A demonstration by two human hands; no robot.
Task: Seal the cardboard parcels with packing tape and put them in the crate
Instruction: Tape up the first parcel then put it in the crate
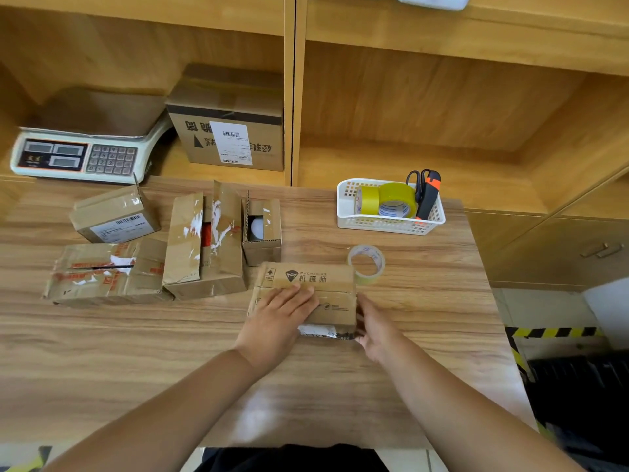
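Left parcels: a labelled parcel [114,216] and a flat parcel [105,270] lie at the left of the table [136,352], flaps down; I cannot tell if either has fresh tape.
Centre parcels: a tall parcel [204,243] and a small parcel [261,229] stand with flaps open, unsealed.
Left hand [282,311]: flat, fingers straight, pressing the top of the printed parcel [326,301], centre frame.
Right hand [374,325]: fingers laid straight against that parcel's right side, grasping nothing.
Clear tape roll [367,264]: just beyond the printed parcel's far right corner, untouched.
Basket [388,224]: upper right, holding yellow rolls.
Progress: early, I judge; nothing is crated, and at least two parcels need sealing. A dark ribbed thing [578,386] at lower right may be the crate.
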